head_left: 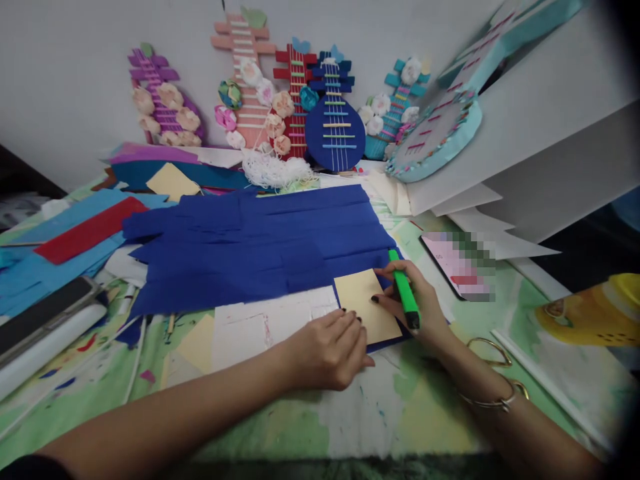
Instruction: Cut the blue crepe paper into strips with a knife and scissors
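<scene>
Over the surface (300, 427), I am keeping my left hand (333, 350) on the lower left edge of the pale yellow sheet (364, 293). Its fingers are curling and lying close together; whether they are pinching the sheet I cannot tell. My right hand (423, 297) is closing its fingers around the green marker (403, 287), which is tilting with its black end toward me, while a thumb and fingertip are touching the sheet's right side. The sheet is lying partly over dark blue material, with the white board (285, 320) beside it on the left. Behind, the wide blue sheets (260, 233) are spreading across the surface. The red strip (95, 230) is lying on light blue pieces at far left. The phone (457, 267), its screen partly pixelated, is resting right of my right hand, and the yellow container (585, 312) is standing farther right. White yarn (275, 171) is bunching below the decorated lute shapes (335, 133), which are leaning along the wall.
</scene>
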Tool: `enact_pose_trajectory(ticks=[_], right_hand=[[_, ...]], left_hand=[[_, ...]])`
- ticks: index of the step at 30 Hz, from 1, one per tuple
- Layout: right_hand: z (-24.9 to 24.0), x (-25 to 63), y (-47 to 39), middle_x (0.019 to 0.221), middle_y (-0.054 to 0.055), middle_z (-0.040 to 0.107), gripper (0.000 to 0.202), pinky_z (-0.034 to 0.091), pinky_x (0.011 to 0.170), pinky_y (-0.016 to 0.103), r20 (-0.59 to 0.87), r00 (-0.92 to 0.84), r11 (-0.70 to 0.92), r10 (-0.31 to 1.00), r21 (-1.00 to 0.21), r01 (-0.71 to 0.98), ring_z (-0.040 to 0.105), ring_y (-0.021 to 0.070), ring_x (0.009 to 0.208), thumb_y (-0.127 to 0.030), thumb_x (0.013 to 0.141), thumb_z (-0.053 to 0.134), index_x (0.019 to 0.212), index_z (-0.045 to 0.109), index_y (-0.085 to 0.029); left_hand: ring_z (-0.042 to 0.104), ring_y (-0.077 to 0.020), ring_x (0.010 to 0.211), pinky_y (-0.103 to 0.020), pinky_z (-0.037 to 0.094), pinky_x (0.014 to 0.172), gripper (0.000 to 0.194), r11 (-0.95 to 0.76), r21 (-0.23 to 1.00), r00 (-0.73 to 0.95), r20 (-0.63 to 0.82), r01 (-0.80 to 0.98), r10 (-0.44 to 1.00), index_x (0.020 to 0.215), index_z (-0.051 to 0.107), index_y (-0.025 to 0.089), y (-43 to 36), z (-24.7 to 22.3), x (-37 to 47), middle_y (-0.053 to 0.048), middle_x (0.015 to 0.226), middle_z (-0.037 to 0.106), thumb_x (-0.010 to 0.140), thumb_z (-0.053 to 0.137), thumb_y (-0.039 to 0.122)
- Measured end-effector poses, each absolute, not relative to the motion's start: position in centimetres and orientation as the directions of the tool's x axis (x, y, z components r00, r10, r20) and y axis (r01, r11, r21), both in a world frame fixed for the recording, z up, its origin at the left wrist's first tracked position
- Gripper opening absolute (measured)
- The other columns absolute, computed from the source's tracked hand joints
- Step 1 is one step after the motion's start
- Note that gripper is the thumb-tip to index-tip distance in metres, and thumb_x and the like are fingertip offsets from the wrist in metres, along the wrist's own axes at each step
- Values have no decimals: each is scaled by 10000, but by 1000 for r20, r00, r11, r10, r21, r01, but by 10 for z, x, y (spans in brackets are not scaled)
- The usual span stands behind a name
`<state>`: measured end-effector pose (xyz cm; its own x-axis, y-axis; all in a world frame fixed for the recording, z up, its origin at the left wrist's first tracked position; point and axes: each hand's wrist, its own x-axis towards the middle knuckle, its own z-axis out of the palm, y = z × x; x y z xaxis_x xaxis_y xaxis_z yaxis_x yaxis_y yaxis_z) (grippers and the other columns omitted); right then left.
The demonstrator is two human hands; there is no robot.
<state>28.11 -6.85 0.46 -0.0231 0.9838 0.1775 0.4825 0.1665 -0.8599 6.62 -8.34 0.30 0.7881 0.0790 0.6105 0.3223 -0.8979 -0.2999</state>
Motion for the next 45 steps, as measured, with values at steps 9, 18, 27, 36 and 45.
enact_pose_trajectory(ticks=[9, 18, 27, 36, 45], right_hand=[[-1, 283, -71, 784, -17, 619, 359, 471, 644, 300, 182, -92, 199, 979, -760, 618, 615, 183, 689, -234, 772, 658, 1095, 505, -265], [-2, 280, -68, 770, -30, 588, 366, 454, 632, 278, 202, -94, 213, 975, -727, 653, 585, 159, 652, -223, 788, 640, 1127, 509, -269], [2, 278, -74, 698, -45, 549, 343, 422, 559, 244, 226, -148, 259, 963, -620, 740, 526, 134, 569, -236, 799, 616, 1128, 526, -267], [1, 280, -72, 813, -21, 628, 323, 446, 596, 235, 208, -164, 261, 964, -654, 709, 586, 136, 636, -238, 806, 624, 1118, 547, -265], [3, 280, -72, 826, -17, 634, 342, 453, 604, 237, 220, -158, 265, 963, -649, 713, 574, 129, 628, -233, 795, 650, 1122, 553, -261]], left_hand=[[574, -330, 1171, -524, 457, 990, 320, -763, -129, 717, 468, 634, 516, 1135, 636, 15, -63, -7, 35, -213, 1169, 647, 929, 471, 195], [466, -351, 1281, -563, 376, 1045, 405, -717, -16, 671, 370, 697, 643, 1208, 593, 12, -57, -7, 33, -220, 1248, 601, 938, 426, 263], [490, -356, 1252, -570, 370, 1036, 408, -704, -7, 667, 328, 710, 669, 1291, 540, 71, -57, -9, 32, -198, 1283, 581, 945, 428, 256], [503, -367, 1237, -602, 359, 1018, 360, -700, -8, 664, 326, 714, 673, 1262, 582, 139, -59, -10, 33, -200, 1290, 571, 942, 443, 226], [514, -357, 1230, -574, 386, 1011, 360, -711, -31, 676, 342, 702, 653, 1258, 588, 136, -58, -12, 31, -199, 1286, 576, 948, 431, 234]])
